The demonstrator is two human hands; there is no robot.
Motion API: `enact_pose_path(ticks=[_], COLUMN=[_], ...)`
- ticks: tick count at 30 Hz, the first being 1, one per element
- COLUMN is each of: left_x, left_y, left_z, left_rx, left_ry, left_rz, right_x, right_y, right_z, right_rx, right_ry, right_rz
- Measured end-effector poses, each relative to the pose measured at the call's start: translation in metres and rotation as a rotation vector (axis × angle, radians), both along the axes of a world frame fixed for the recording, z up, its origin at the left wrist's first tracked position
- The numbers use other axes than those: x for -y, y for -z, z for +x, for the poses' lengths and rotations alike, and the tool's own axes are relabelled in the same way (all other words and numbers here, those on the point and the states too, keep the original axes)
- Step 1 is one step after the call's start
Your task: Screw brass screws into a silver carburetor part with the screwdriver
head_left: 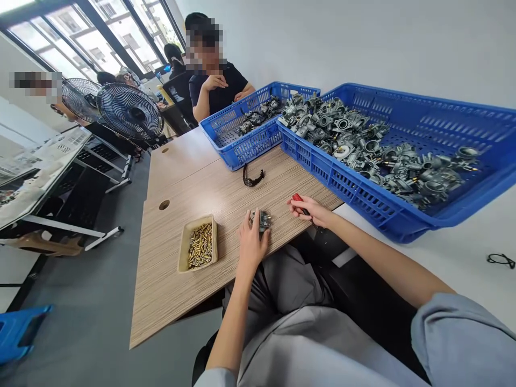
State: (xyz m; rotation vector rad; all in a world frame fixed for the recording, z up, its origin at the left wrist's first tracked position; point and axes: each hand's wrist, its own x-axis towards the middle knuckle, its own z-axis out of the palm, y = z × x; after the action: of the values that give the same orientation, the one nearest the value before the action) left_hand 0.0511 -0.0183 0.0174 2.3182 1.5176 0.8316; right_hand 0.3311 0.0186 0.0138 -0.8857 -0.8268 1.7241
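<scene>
My left hand (250,239) rests on a small grey metal carburetor part (261,219) near the front edge of the wooden table (181,177), fingers wrapped over it. My right hand (312,209) grips a red-handled screwdriver (298,199), held a little to the right of that part. A shallow beige tray (184,252) full of small brass screws (200,246) lies to the left of my left hand.
A big blue crate (423,115) heaped with metal carburetors sits at the right. A smaller blue crate (242,148) stands behind it. A black strap (253,179) lies between. A seated person (217,86) faces me across the table. Fans (129,111) stand left.
</scene>
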Motion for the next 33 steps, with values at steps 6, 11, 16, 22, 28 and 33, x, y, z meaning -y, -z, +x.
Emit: enact_pose_path(ticks=[6,11,16,22,28,33], left_x=[-0.005,-0.014,-0.018,-0.016,-0.027,-0.033], left_y=[-0.01,-0.008,-0.002,-0.006,-0.017,-0.01], left_z=[-0.004,-0.014,-0.033,-0.052,-0.063,-0.066], left_rx=[-0.04,-0.008,0.044,0.051,0.114,0.229], left_ry=[0.047,0.027,0.121,0.11,-0.046,-0.089], left_rz=[0.019,0.082,0.098,0.028,-0.111,-0.126], right_x=[0.001,0.002,0.002,0.002,0.001,0.001], right_y=[-0.002,-0.003,-0.003,-0.002,0.0,-0.001], right_z=[-0.001,-0.002,-0.003,-0.003,-0.002,-0.002], right_rx=[-0.002,0.007,0.013,0.008,0.011,0.017], right_ry=[0.002,0.013,0.008,0.011,0.008,0.016], right_rz=[0.007,0.008,0.033,0.025,0.023,0.016])
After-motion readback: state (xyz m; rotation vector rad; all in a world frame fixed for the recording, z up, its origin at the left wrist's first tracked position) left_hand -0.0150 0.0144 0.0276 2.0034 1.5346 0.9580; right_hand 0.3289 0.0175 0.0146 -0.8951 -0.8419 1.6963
